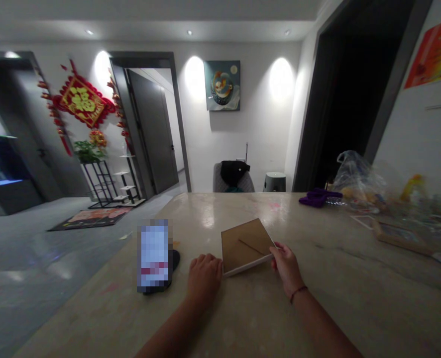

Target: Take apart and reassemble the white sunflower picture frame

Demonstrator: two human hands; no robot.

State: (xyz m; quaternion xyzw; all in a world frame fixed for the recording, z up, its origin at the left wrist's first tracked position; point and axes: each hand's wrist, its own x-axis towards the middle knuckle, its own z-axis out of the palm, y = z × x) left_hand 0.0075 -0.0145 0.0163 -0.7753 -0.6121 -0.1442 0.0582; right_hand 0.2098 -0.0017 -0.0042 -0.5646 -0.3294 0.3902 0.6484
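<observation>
A picture frame point(239, 248) with a brown backing board and thin white sides lies face down, tilted, in front of me. A dark narrow slit or strip crosses its back. My right hand point(285, 266) pinches its right corner, thumb on top and fingers beneath. At the frame's left corner, my left hand point(205, 276) rests low by the table with curled fingers pressed together. Its fingertips are hidden, so I cannot make out what they hold. Left of that hand, a phone point(154, 256) with a lit, blurred-out screen leans on a dark round stand point(174, 260).
Along the right side of the stone-topped table point(336, 298) are a purple cloth point(313, 198), a clear plastic bag point(358, 181) and a wooden frame point(403, 237). Beyond the far edge stand a chair point(217, 179) with dark clothing and a grey stool point(275, 182).
</observation>
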